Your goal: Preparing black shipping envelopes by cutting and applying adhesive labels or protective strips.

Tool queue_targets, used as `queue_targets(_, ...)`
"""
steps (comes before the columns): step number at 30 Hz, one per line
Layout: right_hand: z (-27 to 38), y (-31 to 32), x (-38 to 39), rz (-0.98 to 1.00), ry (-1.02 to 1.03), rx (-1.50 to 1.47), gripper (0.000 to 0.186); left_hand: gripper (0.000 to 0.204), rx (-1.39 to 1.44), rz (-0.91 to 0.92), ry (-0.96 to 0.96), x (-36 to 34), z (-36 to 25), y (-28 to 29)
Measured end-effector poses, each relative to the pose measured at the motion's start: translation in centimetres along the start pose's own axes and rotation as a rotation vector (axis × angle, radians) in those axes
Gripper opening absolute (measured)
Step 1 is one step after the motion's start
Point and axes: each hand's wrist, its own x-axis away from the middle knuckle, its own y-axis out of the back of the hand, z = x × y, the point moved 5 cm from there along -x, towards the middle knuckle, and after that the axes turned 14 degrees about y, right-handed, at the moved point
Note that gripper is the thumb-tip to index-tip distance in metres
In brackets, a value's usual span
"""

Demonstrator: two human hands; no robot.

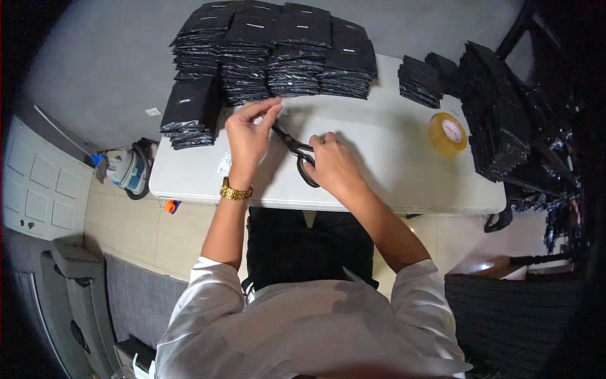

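Note:
A pair of black-handled scissors (291,143) is over the middle of the white table, blades toward the far left. My right hand (338,165) grips one handle loop from the right; the other loop shows free beside it. My left hand (250,136), with a gold watch (236,190) at the wrist, is raised by the blade end. Its thumb and forefinger are pinched together, and whatever lies between them is too small to make out. Beyond the hands rise tall stacks of flat black plastic packages (295,71), with a lower stack (187,110) at the left.
A roll of yellowish clear tape (447,133) lies on the white table (391,165) at the right. Smaller black package stacks (420,82) and a long leaning row (495,114) fill the right side. A blue-and-white appliance (128,170) stands on the floor left of the table.

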Motion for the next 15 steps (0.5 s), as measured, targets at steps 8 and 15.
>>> queue_targets(8,-0.6,0.6,-1.0,0.245,0.014,0.218,0.034,0.023,-0.217,-0.111,-0.118,-0.2,-0.7,0.4)
queue_targets(15,-2.1,2.2,0.9,0.236,-0.027,0.165,0.024,0.021,-0.128,-0.039,0.032,-0.8,0.5,0.4)
